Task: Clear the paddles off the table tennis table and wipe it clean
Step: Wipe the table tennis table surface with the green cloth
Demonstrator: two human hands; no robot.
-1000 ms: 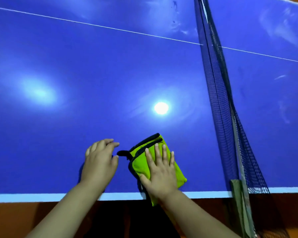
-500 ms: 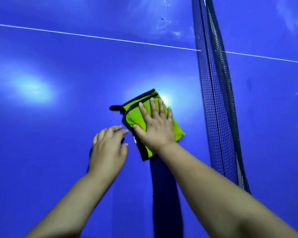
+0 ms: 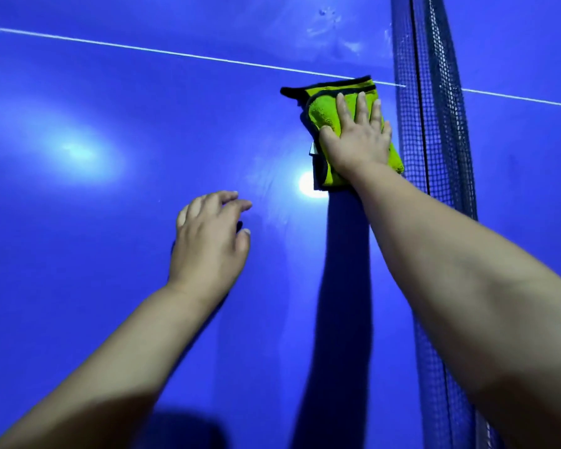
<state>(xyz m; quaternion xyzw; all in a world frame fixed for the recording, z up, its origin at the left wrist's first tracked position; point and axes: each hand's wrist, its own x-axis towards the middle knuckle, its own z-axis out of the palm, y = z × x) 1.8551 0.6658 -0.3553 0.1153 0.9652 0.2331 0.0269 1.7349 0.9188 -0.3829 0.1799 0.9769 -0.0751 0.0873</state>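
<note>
A folded lime-green cloth [image 3: 323, 116] with black trim lies on the blue table tennis table [image 3: 110, 270], its far edge touching the white centre line. My right hand [image 3: 357, 140] presses flat on the cloth with straight, spread fingers, arm stretched far forward. My left hand [image 3: 209, 241] rests on the table nearer to me and to the left, fingers loosely bent and holding nothing. No paddles are in view.
The dark net [image 3: 434, 140] runs away from me just right of the cloth. The white centre line [image 3: 143, 48] crosses the table from left to right. Bright lamp reflections [image 3: 78, 153] shine on the glossy surface.
My right hand has pushed the cloth away from me, from the near edge up to the white centre line and closer to the net. My left hand slid forward a little too.
</note>
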